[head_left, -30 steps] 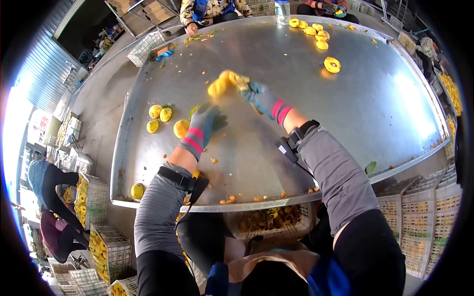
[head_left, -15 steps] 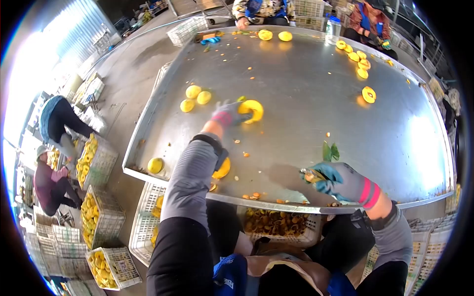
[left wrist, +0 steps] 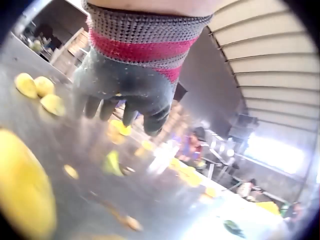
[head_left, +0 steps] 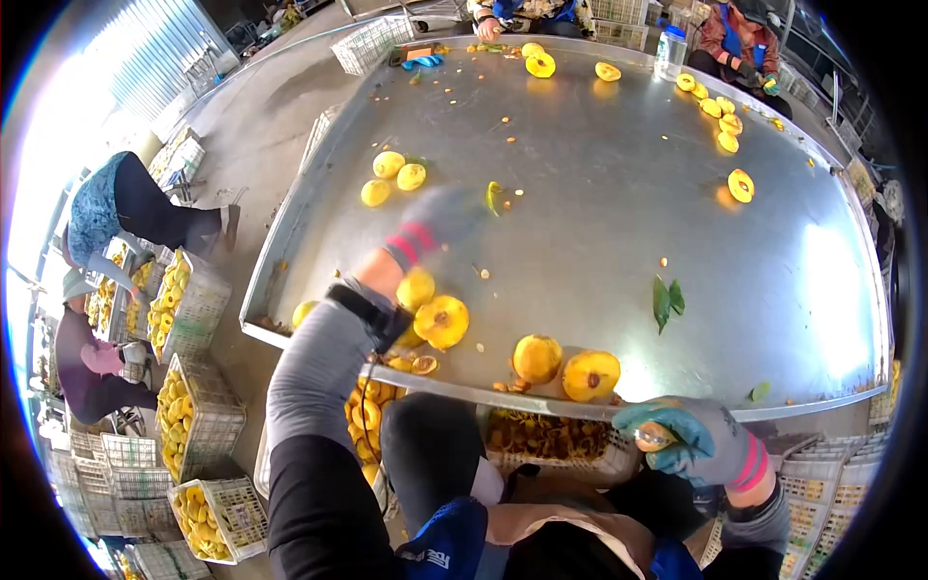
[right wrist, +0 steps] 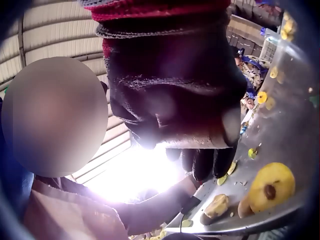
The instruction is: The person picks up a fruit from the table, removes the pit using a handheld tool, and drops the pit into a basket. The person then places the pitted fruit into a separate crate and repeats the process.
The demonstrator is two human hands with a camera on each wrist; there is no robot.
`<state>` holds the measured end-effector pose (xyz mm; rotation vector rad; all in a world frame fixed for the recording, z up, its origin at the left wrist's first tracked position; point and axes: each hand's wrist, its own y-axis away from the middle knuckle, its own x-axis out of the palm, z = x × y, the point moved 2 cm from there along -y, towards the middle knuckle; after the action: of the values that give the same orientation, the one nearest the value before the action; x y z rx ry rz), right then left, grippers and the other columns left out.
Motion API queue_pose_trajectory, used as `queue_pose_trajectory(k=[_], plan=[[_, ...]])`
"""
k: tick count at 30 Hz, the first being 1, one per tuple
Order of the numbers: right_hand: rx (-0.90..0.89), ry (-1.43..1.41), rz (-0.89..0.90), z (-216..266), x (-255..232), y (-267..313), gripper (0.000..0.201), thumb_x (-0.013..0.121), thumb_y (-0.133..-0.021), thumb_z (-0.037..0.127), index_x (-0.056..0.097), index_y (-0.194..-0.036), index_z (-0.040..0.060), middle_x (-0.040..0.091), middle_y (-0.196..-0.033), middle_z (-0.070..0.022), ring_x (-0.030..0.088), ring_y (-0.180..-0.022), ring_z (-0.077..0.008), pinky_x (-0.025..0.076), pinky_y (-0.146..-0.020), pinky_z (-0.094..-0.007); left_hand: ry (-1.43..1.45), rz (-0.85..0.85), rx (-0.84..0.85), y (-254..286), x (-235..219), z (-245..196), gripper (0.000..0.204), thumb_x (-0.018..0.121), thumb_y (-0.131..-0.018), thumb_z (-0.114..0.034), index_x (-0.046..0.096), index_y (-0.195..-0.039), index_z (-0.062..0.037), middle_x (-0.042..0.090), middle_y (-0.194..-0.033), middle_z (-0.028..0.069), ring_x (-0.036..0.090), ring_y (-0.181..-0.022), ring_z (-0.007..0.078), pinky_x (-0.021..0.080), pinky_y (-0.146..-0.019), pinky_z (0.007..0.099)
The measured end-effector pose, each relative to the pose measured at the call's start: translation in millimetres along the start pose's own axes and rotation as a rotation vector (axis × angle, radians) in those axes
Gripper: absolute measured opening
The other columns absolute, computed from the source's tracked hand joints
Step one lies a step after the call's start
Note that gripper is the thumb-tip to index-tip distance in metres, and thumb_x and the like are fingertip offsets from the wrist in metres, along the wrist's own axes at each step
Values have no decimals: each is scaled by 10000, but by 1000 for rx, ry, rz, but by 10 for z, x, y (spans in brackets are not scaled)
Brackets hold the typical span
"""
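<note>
My gloved left hand [head_left: 440, 217], blurred, is over the metal table's left half. Its fingers hang loosely with nothing between them, as the left wrist view of the hand [left wrist: 127, 85] shows. Near that wrist sit a yellow fruit [head_left: 416, 288] and a fruit half with a brown centre [head_left: 442, 322]. At the table's front edge, my gloved right hand [head_left: 691, 440] grips a hand tool with a rounded brownish end [head_left: 655, 437]; most of the tool is hidden in the fist. Beside it on the table lie a cut fruit half [head_left: 591, 375] and another yellow fruit [head_left: 536, 360].
Three yellow fruits [head_left: 389, 164] sit at the left, and green leaves [head_left: 667, 302] lie at the right. More halves line the far right edge beside a bottle [head_left: 670, 50]. Under the front edge stands a crate of brown scraps [head_left: 556, 435]. Other people work around the table.
My left hand has let go of the yellow fruit. The right hand, with its tool, has drawn back from mid-table to the front edge. Fruit pieces now lie near that edge.
</note>
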<state>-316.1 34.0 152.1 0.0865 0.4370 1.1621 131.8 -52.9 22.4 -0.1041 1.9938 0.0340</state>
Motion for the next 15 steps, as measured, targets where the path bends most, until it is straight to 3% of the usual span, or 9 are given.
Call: queue_pose_trajectory(k=[1, 2, 4, 6, 8, 9, 11, 14, 15], plan=[[60, -50, 1, -45, -16, -20, 477, 677, -778, 30, 617, -1248, 78, 688, -1011, -123, 651, -761, -262, 524, -744, -328, -19, -118, -1, -223, -10, 521, 565, 709, -833, -429, 593, -1320, -168, 645, -1262, 123, 589, -1190, 319, 465, -1014, 396], [35, -53, -37, -58, -10, -53, 462, 683, -787, 42, 621, -1244, 75, 686, -999, -111, 637, -749, -239, 519, -737, -318, -54, -390, 10, -362, -79, 941, 637, 700, -792, -495, 567, -1348, -215, 556, -1368, 193, 537, -1241, 382, 442, -1040, 432], [-34, -8, -110, -109, -1, -121, 440, 692, -798, 64, 629, -1233, 70, 683, -986, -98, 622, -739, -215, 513, -728, -311, -254, -338, -327, -624, -222, 1472, 812, 711, -753, -602, 425, -1466, -340, 297, -1575, 167, 340, -1387, 480, 371, -1094, 534], [-111, 84, -175, -195, -24, -190, 424, 699, -803, 84, 637, -1222, 69, 684, -984, -96, 621, -743, -212, 513, -727, -315, -118, -312, -492, -865, -244, 1869, 857, 635, -756, -732, 404, -1486, -345, 227, -1596, 201, 228, -1456, 445, 296, -1138, 561], [-37, 57, -177, -234, -66, -244, 400, 714, -809, 123, 649, -1197, 53, 692, -1018, -107, 662, -807, -221, 524, -768, -317, -235, -238, -504, -1124, -191, 2187, 860, 612, -766, -748, 403, -1491, -335, 218, -1598, 202, 253, -1453, 428, 300, -1155, 507], [-17, 40, -193, -257, -66, -276, 398, 721, -811, 140, 651, -1192, 49, 694, -1025, -107, 670, -823, -223, 526, -780, -316, -309, -190, -419, -1355, -5, 2737, 854, 608, -767, -750, 417, -1484, -328, 230, -1592, 203, 280, -1440, 427, 310, -1154, 484], [8, 46, -202, -244, -79, -306, 391, 741, -819, 205, 659, -1161, 35, 700, -1055, -109, 688, -863, -237, 533, -808, -319, -160, -132, -432, -1090, -66, 2277, 821, 596, -770, -758, 470, -1450, -317, 260, -1572, 221, 348, -1401, 436, 337, -1146, 435], [-23, -15, -258, -211, -4, -281, 459, 752, -844, 423, 661, -1038, 17, 715, -1061, -160, 700, -954, -296, 538, -859, -366, -214, -53, -319, -667, 111, 1715, 727, 554, -821, -722, 497, -1417, -309, 297, -1538, 258, 382, -1345, 503, 354, -1108, 526], [-72, 129, -180, -179, -30, -254, 446, 747, -852, 410, 653, -1053, 22, 713, -1064, -164, 700, -959, -300, 534, -863, -367, -276, -27, -257, -499, 293, 1553, 720, 552, -827, -708, 479, -1426, -317, 299, -1538, 255, 379, -1342, 510, 351, -1096, 558]])
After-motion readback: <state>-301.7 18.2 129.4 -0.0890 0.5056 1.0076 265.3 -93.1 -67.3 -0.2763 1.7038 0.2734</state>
